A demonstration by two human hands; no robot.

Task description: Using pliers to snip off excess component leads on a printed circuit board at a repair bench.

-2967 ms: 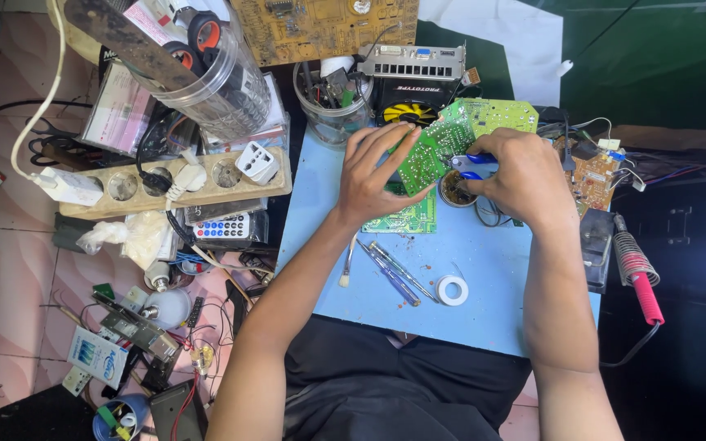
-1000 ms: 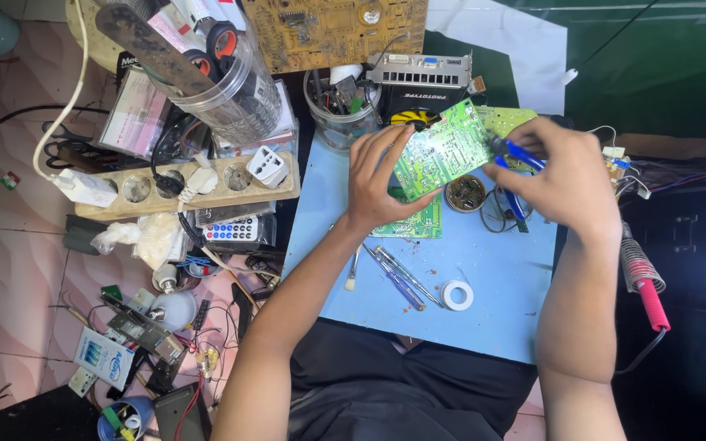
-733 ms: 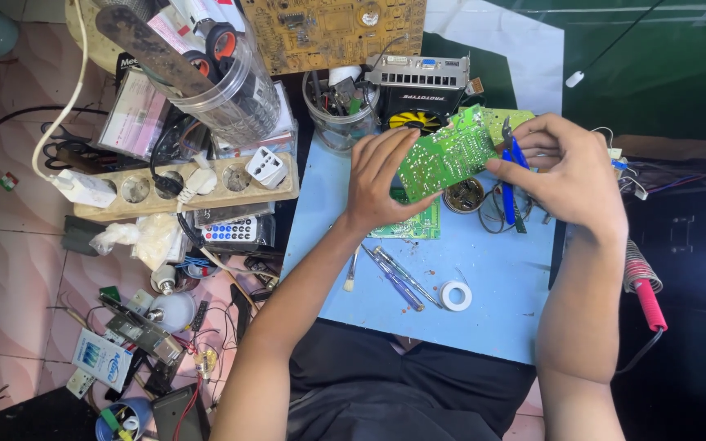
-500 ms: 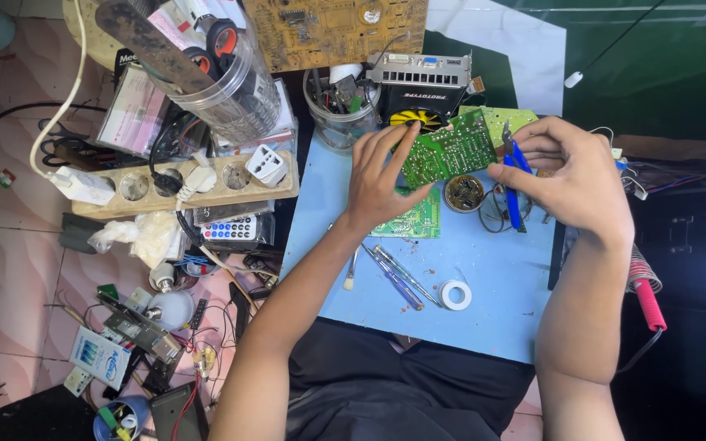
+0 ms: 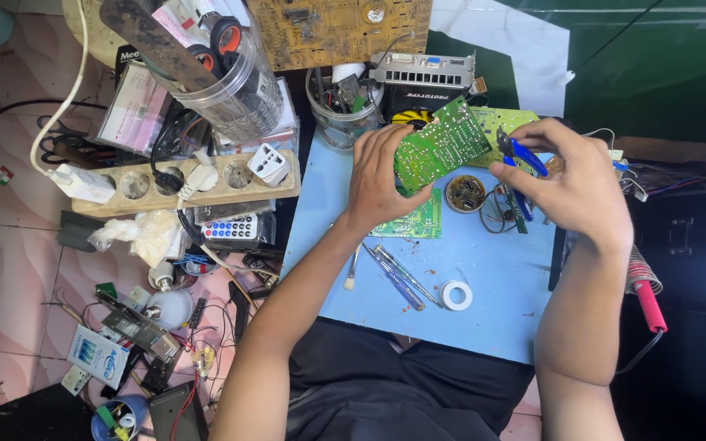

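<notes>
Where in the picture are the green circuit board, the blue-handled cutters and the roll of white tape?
green circuit board (image 5: pixel 439 147), head view, middle of its solder side.
blue-handled cutters (image 5: pixel 523 151), head view, upper blue handle.
roll of white tape (image 5: pixel 456 295), head view, its white ring.

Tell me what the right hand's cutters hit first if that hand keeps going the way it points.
The right hand points its blue-handled cutters left, at the green circuit board that the left hand holds up. The board's right edge likely comes first, though depth is unclear.
</notes>
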